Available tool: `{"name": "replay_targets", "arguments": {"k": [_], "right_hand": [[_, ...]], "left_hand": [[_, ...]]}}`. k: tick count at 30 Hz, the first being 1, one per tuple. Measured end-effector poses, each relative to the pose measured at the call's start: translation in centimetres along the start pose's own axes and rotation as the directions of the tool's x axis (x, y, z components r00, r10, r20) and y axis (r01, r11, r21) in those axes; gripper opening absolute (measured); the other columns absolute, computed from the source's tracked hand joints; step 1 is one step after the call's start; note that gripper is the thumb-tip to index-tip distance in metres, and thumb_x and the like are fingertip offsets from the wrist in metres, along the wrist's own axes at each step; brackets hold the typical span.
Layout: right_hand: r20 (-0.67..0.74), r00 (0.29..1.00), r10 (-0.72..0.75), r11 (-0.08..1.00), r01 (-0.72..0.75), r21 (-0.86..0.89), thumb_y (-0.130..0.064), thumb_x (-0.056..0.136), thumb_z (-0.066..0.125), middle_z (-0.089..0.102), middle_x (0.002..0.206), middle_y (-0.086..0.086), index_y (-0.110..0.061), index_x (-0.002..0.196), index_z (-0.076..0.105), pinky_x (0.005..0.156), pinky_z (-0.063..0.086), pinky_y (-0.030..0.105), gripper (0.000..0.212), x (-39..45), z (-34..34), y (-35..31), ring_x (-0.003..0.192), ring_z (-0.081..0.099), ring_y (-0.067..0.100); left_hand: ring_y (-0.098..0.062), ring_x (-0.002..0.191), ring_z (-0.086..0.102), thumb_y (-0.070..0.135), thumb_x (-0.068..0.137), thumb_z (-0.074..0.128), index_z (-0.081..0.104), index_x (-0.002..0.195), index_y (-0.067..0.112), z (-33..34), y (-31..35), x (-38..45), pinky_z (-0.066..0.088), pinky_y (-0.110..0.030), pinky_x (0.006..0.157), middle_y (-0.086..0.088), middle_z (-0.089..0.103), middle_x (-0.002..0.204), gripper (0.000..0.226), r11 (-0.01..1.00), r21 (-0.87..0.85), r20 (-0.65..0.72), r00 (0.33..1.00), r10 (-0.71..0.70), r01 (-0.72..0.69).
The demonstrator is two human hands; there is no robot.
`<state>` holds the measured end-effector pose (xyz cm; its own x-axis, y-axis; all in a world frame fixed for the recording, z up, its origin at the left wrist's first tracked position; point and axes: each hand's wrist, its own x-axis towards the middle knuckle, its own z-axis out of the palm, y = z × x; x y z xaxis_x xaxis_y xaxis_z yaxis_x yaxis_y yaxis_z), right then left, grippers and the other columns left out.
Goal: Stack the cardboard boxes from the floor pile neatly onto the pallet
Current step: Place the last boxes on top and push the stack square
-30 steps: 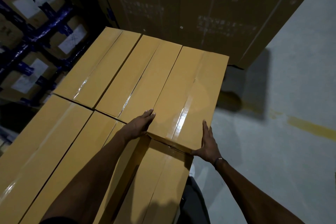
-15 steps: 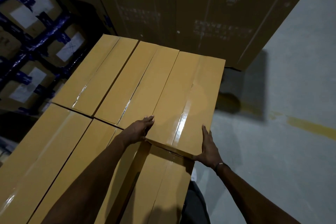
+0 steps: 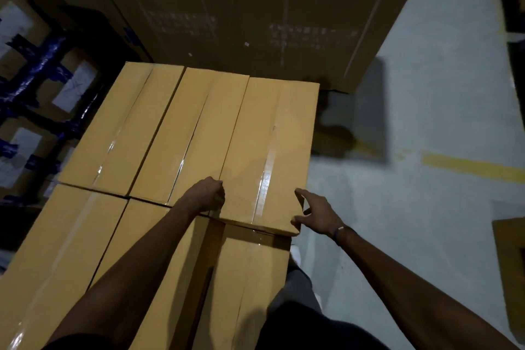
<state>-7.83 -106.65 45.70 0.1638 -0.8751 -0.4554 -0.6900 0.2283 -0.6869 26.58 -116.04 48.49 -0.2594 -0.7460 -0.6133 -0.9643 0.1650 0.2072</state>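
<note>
We see the rightmost box [image 3: 270, 150] lying flat in the far row of the stack, its long axis running from near to far, its near end overlapping the near-row box [image 3: 250, 287]. Our left hand [image 3: 208, 193] rests curled at its near left corner; whether it grips we cannot tell. Our right hand [image 3: 318, 214] is spread loosely at the near right corner. A grey floor [image 3: 426, 221] with a yellow line [image 3: 471, 166] lies to the right. Tall dark cartons [image 3: 270, 14] stand beyond, and taped boxes [image 3: 31, 79] at far left.
</note>
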Motion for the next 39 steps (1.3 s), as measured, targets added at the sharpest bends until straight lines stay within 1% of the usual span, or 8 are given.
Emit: {"name": "replay_targets", "arguments": {"k": [3, 6, 10, 17, 22, 27, 33, 39], "right_hand": [[-0.075, 0.997, 0.004, 0.996, 0.003, 0.091, -0.027, 0.087, 0.081, 0.052, 0.150, 0.005, -0.023, 0.155, 0.043, 0.094, 0.057, 0.031, 0.078, -1.4, -2.9, -0.3, 0.115, 0.062, 0.021], [-0.162, 0.985, 0.067, 0.983, -0.038, 0.180, -0.030, 0.090, 0.079, 0.055, 0.143, -0.001, -0.026, 0.149, 0.050, 0.086, 0.053, 0.020, 0.066, -3.5, -6.4, 0.6, 0.094, 0.068, 0.010], [-0.327, 0.922, 0.209, 0.946, -0.105, 0.308, -0.034, 0.089, 0.080, 0.063, 0.132, -0.006, -0.026, 0.138, 0.061, 0.074, 0.048, 0.008, 0.054, -7.7, -11.3, 4.3, 0.087, 0.069, 0.004], [-0.508, 0.692, 0.513, 0.789, -0.146, 0.597, -0.035, 0.089, 0.080, 0.070, 0.120, -0.008, -0.028, 0.120, 0.070, 0.064, 0.048, 0.018, 0.033, -19.3, -18.1, 13.8, 0.076, 0.068, 0.006], [-0.560, 0.499, 0.661, 0.694, -0.121, 0.710, -0.034, 0.092, 0.077, 0.069, 0.097, -0.014, -0.029, 0.115, 0.071, 0.058, 0.044, 0.010, 0.025, -30.5, -21.2, 21.4, 0.068, 0.066, -0.002], [-0.590, 0.315, 0.744, 0.642, -0.091, 0.761, -0.038, 0.092, 0.076, 0.072, 0.114, -0.011, -0.030, 0.113, 0.073, 0.069, 0.059, 0.031, 0.023, -42.7, -22.9, 30.1, 0.076, 0.070, 0.009], [-0.611, 0.136, 0.780, 0.624, -0.098, 0.775, -0.038, 0.092, 0.075, 0.073, 0.109, -0.009, -0.028, 0.111, 0.074, 0.076, 0.062, 0.045, 0.021, -55.5, -24.9, 39.4, 0.079, 0.072, 0.015], [-0.636, 0.112, 0.763, 0.646, -0.106, 0.756, -0.036, 0.095, 0.073, 0.070, 0.115, -0.013, -0.029, 0.113, 0.073, 0.079, 0.060, 0.046, 0.019, -61.4, -28.7, 46.9, 0.088, 0.072, 0.013]], "left_hand": [[-0.015, 0.100, 0.067, 0.023, 0.087, 0.080, 0.069, 0.118, 0.018, -2.0, 3.6, 1.1, 0.058, -0.031, 0.086, -0.002, 0.071, 0.117, 0.033, 0.998, 0.067, -0.067, 0.998, 0.009, -0.005], [-0.022, 0.108, 0.065, 0.028, 0.092, 0.074, 0.067, 0.126, 0.012, -3.2, 8.7, 2.7, 0.052, -0.031, 0.085, -0.006, 0.069, 0.121, 0.038, 0.993, -0.009, -0.143, 0.983, 0.117, -0.120], [-0.020, 0.106, 0.070, 0.031, 0.091, 0.077, 0.071, 0.123, 0.012, -4.2, 17.1, 5.5, 0.052, -0.028, 0.084, -0.002, 0.072, 0.119, 0.038, 0.933, -0.116, -0.133, 0.936, 0.325, -0.340], [-0.002, 0.087, 0.072, 0.024, 0.093, 0.076, 0.076, 0.107, 0.019, -3.8, 37.3, 8.2, 0.058, -0.025, 0.076, 0.008, 0.075, 0.106, 0.014, 0.779, -0.244, -0.077, 0.812, 0.578, -0.578], [0.002, 0.082, 0.072, 0.020, 0.091, 0.078, 0.077, 0.096, 0.023, -0.6, 52.7, 7.2, 0.058, -0.026, 0.078, 0.013, 0.077, 0.099, 0.005, 0.682, -0.274, 0.005, 0.708, 0.706, -0.678], [0.003, 0.086, 0.071, 0.015, 0.092, 0.077, 0.079, 0.091, 0.022, 4.6, 67.2, 4.1, 0.051, -0.013, 0.077, 0.023, 0.075, 0.092, 0.007, 0.626, -0.325, 0.085, 0.637, 0.766, -0.709], [-0.005, 0.091, 0.073, 0.016, 0.092, 0.075, 0.079, 0.090, 0.022, 11.3, 81.8, -0.4, 0.055, -0.026, 0.080, 0.010, 0.078, 0.094, 0.007, 0.562, -0.402, 0.118, 0.568, 0.814, -0.722], [-0.007, 0.095, 0.073, 0.020, 0.094, 0.075, 0.079, 0.099, 0.020, 15.8, 91.2, -3.8, 0.059, -0.028, 0.078, 0.008, 0.077, 0.107, 0.006, 0.570, -0.487, 0.119, 0.596, 0.794, -0.662]]}}
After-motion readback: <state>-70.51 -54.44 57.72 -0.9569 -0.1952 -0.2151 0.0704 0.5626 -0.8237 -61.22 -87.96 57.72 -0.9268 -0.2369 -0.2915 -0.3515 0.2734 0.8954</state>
